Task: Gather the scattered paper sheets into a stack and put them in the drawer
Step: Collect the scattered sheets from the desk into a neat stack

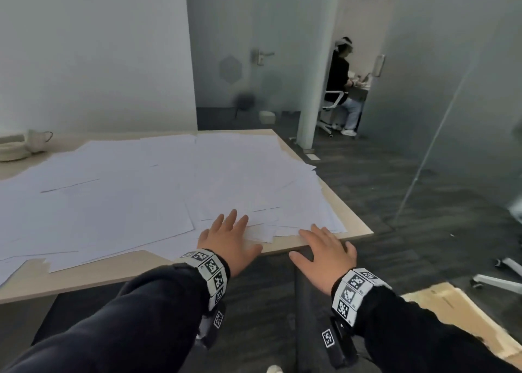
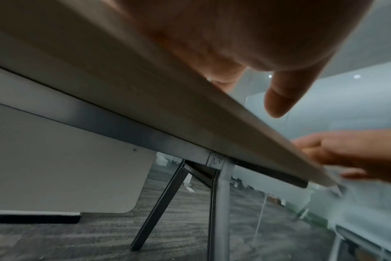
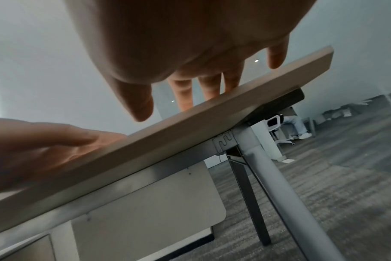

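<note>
Head view: paper sheets (image 1: 158,186) lie spread loose and overlapping across most of the worktop (image 1: 350,220), a few corners poking past its right edge. Left hand (image 1: 226,238) is flat at the near edge, fingers straight and spread on the sheets, its grip holding nothing. Right hand (image 1: 324,249) sits just beside it at the near right corner, fingers likewise straight; from the right wrist view they seem to rest on the top, though the tips are hidden. Further out, a mask (image 1: 38,141) lies at the far left, and a seated person (image 1: 340,87) shows through the doorway.
</note>
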### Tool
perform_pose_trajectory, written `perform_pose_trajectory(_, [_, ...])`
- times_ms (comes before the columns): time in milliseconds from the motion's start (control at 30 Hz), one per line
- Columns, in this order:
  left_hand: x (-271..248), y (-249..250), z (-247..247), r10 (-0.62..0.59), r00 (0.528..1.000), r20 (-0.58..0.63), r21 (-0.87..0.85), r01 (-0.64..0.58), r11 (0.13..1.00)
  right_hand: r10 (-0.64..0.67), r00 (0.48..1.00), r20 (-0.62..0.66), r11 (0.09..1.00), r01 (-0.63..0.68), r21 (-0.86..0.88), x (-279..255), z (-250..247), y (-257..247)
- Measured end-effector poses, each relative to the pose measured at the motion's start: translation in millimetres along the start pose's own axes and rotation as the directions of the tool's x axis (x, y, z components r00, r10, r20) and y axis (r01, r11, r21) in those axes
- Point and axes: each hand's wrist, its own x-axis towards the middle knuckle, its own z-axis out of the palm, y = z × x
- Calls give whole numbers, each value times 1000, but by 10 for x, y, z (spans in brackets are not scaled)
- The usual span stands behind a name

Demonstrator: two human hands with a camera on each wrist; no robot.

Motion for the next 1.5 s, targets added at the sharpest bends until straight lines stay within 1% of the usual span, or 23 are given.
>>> perform_pose_trajectory(133, [37,56,156,86,996,33,148,-90,985,-168,983,-71,986,169,3,-68,-61,48])
perform_pose_trajectory(200, [50,100,180,142,990,17,180,-143,973,-208,969,-132,977,211,12,-57,-105,64])
perform_pose_trajectory(267, [80,155,191,187,982,11,191,-186,964,-132,977,-168,989,142,49,-5,-121,126])
perform_pose_trajectory(333, [114,219,203,224,975,11,194,-222,956,-21,989,-145,995,35,93,27,-100,210])
perform_pose_trajectory(367, [134,256,215,240,971,12,196,-237,951,-10,991,-132,995,23,99,19,-75,246])
perform_pose_trajectory(433, [172,343,249,264,964,17,194,-262,945,-84,983,-160,985,106,137,-40,-36,302])
perform_pose_trajectory(500, [193,427,294,286,958,31,202,-286,937,-152,963,-223,947,206,247,-112,-32,345])
perform_pose_trajectory(567, [208,496,343,316,948,24,223,-313,923,-117,944,-307,894,235,382,-161,-27,400])
perform_pose_trajectory(600, [213,525,356,333,943,1,222,-325,919,-50,938,-344,864,213,455,-169,-26,437])
perform_pose_trajectory(667, [220,558,352,359,931,-70,192,-340,920,135,942,-308,777,93,623,-165,-51,499])
perform_pose_trajectory(700, [216,564,344,368,924,-101,170,-349,922,220,950,-220,716,-4,698,-150,-63,521])
perform_pose_trajectory(767, [193,569,338,402,902,-156,137,-384,913,317,947,54,536,-226,813,-108,-85,541])
perform_pose_trajectory(833, [158,571,330,439,876,-199,96,-428,899,311,909,277,344,-379,859,-65,-84,570])
perform_pose_trajectory(933, [43,606,315,537,811,-234,3,-551,834,275,878,392,136,-439,888,-13,-35,608])
perform_pose_trajectory(1000, [-34,628,348,628,736,-252,-8,-650,759,285,876,389,64,-422,904,3,7,607])
perform_pose_trajectory(1033, [-60,634,374,655,713,-251,-12,-679,734,294,879,376,37,-404,914,22,45,621])
perform_pose_trajectory(1067, [-85,640,384,664,710,-233,-16,-686,728,303,883,358,15,-381,925,39,76,638])
perform_pose_trajectory(1100, [-109,648,371,656,724,-211,-11,-673,739,305,892,334,6,-353,936,43,84,641])
perform_pose_trajectory(1167, [-129,630,305,584,797,-151,45,-585,810,307,912,273,49,-302,952,44,68,667])
perform_pose_trajectory(1233, [-109,545,212,445,894,-61,94,-438,894,356,909,218,73,-260,963,42,43,730])
perform_pose_trajectory(1300, [-58,408,140,306,951,-28,133,-300,944,421,889,182,60,-227,972,45,38,836])
perform_pose_trajectory(1400, [10,176,101,177,984,5,182,-175,968,526,844,102,153,-212,965,68,47,983])
perform_pose_trajectory(1500, [-20,31,106,184,983,-2,228,-179,957,603,797,39,230,-221,948,67,2,1050])
